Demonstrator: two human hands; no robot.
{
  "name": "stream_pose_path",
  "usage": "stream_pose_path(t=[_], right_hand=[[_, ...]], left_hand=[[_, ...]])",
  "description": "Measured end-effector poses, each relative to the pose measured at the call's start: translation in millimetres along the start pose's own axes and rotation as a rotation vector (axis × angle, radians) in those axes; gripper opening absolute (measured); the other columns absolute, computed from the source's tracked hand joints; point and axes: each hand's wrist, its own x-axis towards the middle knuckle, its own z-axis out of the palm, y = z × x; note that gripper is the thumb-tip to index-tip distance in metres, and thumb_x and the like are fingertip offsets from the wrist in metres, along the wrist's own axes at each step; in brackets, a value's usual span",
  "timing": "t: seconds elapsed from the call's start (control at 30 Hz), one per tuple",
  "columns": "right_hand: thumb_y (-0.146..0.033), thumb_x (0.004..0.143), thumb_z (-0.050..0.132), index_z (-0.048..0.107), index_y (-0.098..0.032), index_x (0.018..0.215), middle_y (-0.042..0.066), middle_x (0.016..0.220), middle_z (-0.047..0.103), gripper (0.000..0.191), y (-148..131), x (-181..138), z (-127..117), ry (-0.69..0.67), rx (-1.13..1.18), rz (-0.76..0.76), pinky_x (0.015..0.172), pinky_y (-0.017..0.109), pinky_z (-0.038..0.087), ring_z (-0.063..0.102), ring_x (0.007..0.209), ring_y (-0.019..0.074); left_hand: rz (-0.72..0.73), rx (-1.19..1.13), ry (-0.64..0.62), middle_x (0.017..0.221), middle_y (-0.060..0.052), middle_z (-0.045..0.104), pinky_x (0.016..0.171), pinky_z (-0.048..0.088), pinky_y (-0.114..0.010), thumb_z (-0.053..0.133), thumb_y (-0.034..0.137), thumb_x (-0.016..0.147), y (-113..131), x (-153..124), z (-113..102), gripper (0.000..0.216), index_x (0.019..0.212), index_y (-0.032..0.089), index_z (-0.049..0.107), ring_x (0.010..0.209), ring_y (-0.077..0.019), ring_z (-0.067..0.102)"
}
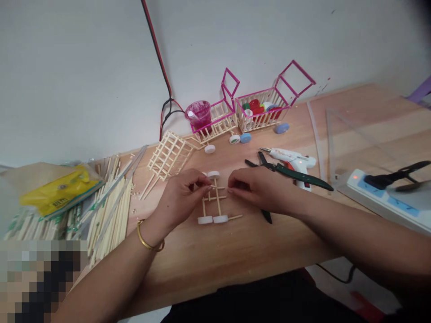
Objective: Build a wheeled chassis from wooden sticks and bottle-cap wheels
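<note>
A small frame of wooden sticks [218, 204] with white bottle-cap wheels [220, 219] lies on the table between my hands. My left hand [183, 193] is pinched at the frame's upper left, where a short wooden stick [219, 188] reaches out from the fingertips. Part of the frame and one wheel are hidden behind these fingers. Just right of the frame, my right hand [252, 188] has its fingers curled together; whatever they may hold is hidden. A loose short stick [235, 217] lies beside the lower right wheel.
Along the wall stand two stick carts [217, 125], one holding a pink cup [198, 114], and a bare stick basket [171, 154]. Green-handled pliers [303, 176], a glue gun [292, 158] and a power strip [387, 193] lie right. Stick bundles [111, 211] and a yellow packet [62, 188] lie left.
</note>
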Motion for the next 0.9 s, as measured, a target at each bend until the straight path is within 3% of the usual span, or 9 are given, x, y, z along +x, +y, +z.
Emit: stream_pose_path(t=[0.3, 0.6, 0.9], right_hand=[[-0.026, 0.087, 0.051, 0.063, -0.019, 0.088, 0.004, 0.083, 0.066, 0.014, 4.6, 1.2, -0.3, -0.053, -0.063, -0.076, 0.069, 0.028, 0.04, 0.058, 0.077, 0.0173], [-0.022, 0.085, 0.054, 0.064, -0.017, 0.087, 0.003, 0.078, 0.064, 0.011, 3.5, 7.2, 12.3, 0.145, 0.076, -0.143, 0.065, 0.025, 0.039, 0.055, 0.07, 0.0137], [-0.023, 0.086, 0.053, 0.063, -0.016, 0.084, 0.003, 0.078, 0.065, 0.012, 1.8, 13.1, 17.6, 0.123, 0.085, -0.174, 0.068, 0.026, 0.037, 0.056, 0.071, 0.0138]], left_hand=[[-0.031, -0.167, 0.054, 0.078, -0.002, 0.064, 0.063, 0.045, -0.025, 0.065, 0.018, 0.078, -9.0, -2.7, 8.2, 0.002, 0.078, 0.018, 0.067, 0.071, -0.0115, 0.058], [-0.058, -0.243, 0.041, 0.079, -0.002, 0.064, 0.065, 0.046, -0.026, 0.064, 0.019, 0.079, -10.0, -2.3, 10.4, 0.003, 0.078, 0.018, 0.067, 0.072, -0.0121, 0.058], [0.002, -0.177, -0.013, 0.079, -0.003, 0.063, 0.069, 0.046, -0.028, 0.065, 0.021, 0.079, -7.8, -1.4, 9.2, 0.004, 0.077, 0.018, 0.067, 0.076, -0.0137, 0.058]])
